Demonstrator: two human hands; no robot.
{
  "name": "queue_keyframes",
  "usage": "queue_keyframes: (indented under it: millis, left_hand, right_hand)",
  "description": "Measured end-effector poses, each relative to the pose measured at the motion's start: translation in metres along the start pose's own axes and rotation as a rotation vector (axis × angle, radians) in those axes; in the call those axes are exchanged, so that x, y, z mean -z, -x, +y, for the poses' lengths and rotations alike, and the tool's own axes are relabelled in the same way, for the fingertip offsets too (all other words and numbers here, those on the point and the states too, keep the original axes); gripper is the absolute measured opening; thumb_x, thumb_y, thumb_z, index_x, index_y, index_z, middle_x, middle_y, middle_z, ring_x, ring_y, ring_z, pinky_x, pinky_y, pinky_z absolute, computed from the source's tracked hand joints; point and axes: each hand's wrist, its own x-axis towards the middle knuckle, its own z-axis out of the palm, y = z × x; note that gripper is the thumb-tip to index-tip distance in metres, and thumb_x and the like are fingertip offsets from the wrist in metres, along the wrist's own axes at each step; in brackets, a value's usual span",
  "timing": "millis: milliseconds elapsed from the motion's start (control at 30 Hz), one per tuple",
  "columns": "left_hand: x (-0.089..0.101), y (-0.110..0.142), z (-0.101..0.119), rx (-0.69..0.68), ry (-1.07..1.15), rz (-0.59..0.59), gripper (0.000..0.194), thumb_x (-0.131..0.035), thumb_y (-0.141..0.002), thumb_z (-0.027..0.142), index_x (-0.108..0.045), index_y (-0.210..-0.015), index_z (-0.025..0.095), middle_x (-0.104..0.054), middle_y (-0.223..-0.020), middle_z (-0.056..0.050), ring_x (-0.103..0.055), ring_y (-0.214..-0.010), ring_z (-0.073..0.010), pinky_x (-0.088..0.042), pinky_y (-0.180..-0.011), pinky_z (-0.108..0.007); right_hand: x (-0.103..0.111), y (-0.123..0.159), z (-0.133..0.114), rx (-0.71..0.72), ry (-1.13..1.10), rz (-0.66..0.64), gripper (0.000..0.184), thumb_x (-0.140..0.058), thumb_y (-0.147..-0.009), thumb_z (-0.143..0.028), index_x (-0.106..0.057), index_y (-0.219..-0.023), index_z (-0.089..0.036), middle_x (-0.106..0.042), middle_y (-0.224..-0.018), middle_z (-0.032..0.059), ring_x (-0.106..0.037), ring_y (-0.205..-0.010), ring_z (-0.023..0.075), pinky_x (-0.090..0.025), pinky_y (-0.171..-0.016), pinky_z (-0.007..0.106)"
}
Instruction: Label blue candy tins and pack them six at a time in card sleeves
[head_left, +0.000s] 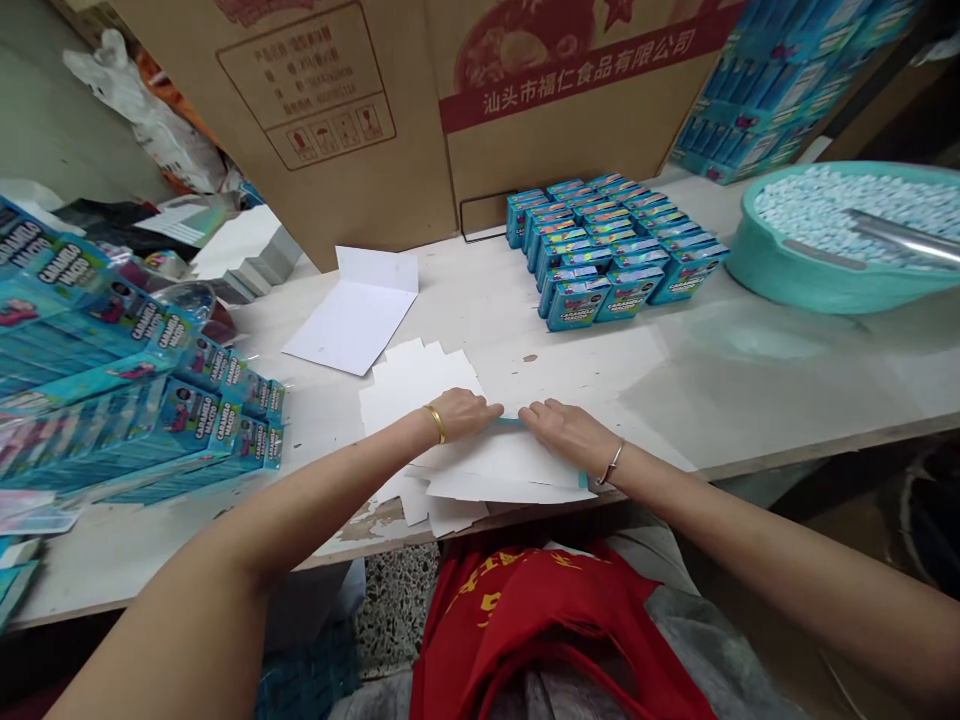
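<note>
Near the table's front edge, both my hands grip the far edge of a white cardboard sheet, where a thin blue strip shows between them. My left hand, with a gold bracelet at the wrist, has its fingers curled at that edge. A short gap to the right, my right hand pinches the same edge, a silver bangle on its wrist. The sheet's near flap stands a little raised. Beneath it lie several more white die-cut sheets, fanned out and partly hidden by my left hand and forearm.
Small blue candy boxes stand in rows at the back. On the right is a turquoise basin of wrapped candies with a metal scoop. Packed blue boxes are stacked left. A folded white sheet lies before a large carton.
</note>
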Motion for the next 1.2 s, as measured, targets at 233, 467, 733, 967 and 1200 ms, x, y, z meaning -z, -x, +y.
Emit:
queue_keyframes:
  millis: [233, 467, 733, 967, 1200]
  left_hand:
    - [-0.007, 0.001, 0.005, 0.103, 0.039, -0.001, 0.029, -0.038, -0.088, 0.006, -0.052, -0.111, 0.019, -0.063, -0.093, -0.011, -0.062, -0.078, -0.0205, -0.043, -0.063, -0.029]
    - [0.008, 0.062, 0.011, -0.016, 0.349, 0.314, 0.066, -0.06, -0.081, 0.049, -0.037, -0.134, 0.018, -0.052, -0.127, -0.015, -0.052, -0.11, -0.0277, -0.042, -0.089, -0.039]
    - [-0.01, 0.068, 0.035, 0.083, 0.787, 0.273, 0.013, -0.046, -0.092, 0.026, -0.05, -0.103, 0.021, -0.063, -0.073, 0.003, -0.055, -0.065, -0.0124, -0.039, -0.062, -0.024]
    - [-0.025, 0.056, 0.034, 0.013, 0.462, 0.433, 0.03, -0.047, -0.091, 0.045, -0.058, -0.103, 0.02, -0.061, -0.11, -0.009, -0.054, -0.098, -0.0222, -0.041, -0.082, -0.035]
    - [-0.038, 0.056, 0.071, 0.185, 0.284, 0.393, 0.02, -0.043, -0.093, 0.023, -0.062, -0.098, 0.018, -0.062, -0.093, -0.009, -0.054, -0.088, -0.0214, -0.04, -0.077, -0.035]
  right_hand:
    - [0.001, -0.004, 0.007, 0.037, 0.022, 0.009, 0.027, -0.036, -0.091, -0.007, -0.054, -0.109, -0.017, -0.059, -0.098, 0.0111, -0.054, -0.09, 0.0225, -0.035, -0.062, 0.029]
    - [0.006, 0.001, 0.025, 0.024, 0.02, 0.011, 0.037, -0.039, -0.09, -0.008, -0.051, -0.123, -0.02, -0.061, -0.101, 0.0108, -0.055, -0.091, 0.0221, -0.036, -0.062, 0.028]
    - [0.023, 0.015, 0.026, -0.074, -0.362, 0.279, 0.044, -0.044, -0.092, -0.022, -0.038, -0.136, -0.02, -0.058, -0.118, 0.0122, -0.055, -0.103, 0.024, -0.046, -0.082, 0.036]
    - [-0.027, 0.063, -0.029, 0.012, -0.145, 0.521, 0.035, -0.049, -0.09, -0.018, -0.051, -0.124, -0.01, -0.057, -0.123, 0.0168, -0.045, -0.119, 0.0286, -0.037, -0.099, 0.044]
    - [-0.042, 0.056, -0.036, -0.092, -0.101, 0.404, 0.023, -0.043, -0.089, -0.008, -0.06, -0.104, -0.012, -0.06, -0.096, 0.0123, -0.051, -0.091, 0.0249, -0.041, -0.08, 0.036]
